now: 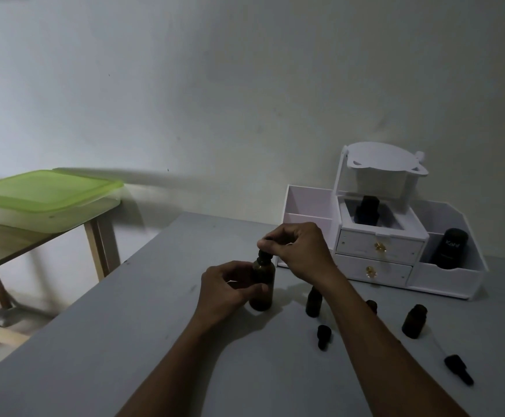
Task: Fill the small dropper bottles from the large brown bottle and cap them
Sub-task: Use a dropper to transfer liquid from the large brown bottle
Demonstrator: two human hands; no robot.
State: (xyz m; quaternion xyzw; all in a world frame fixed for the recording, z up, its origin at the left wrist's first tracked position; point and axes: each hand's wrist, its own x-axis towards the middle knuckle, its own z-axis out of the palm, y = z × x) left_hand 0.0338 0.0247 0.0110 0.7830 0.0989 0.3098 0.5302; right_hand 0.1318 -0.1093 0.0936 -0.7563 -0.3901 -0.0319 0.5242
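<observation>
The large brown bottle (262,281) stands upright on the grey table (124,341). My left hand (230,288) grips its body from the left. My right hand (297,249) pinches the dark cap (263,256) on its neck from above. Three small brown dropper bottles stand uncapped to the right: one (313,302) beside my right forearm, one (372,306) partly hidden behind that forearm, one (414,321) further right. Two black dropper caps lie loose on the table, one (324,337) near the middle and one (458,369) at the right.
A white organiser (380,245) with drawers stands at the back right against the wall, holding a black bottle (451,248) and another dark bottle (367,210). A wooden side table with a green lid (46,191) stands to the left, beyond a gap.
</observation>
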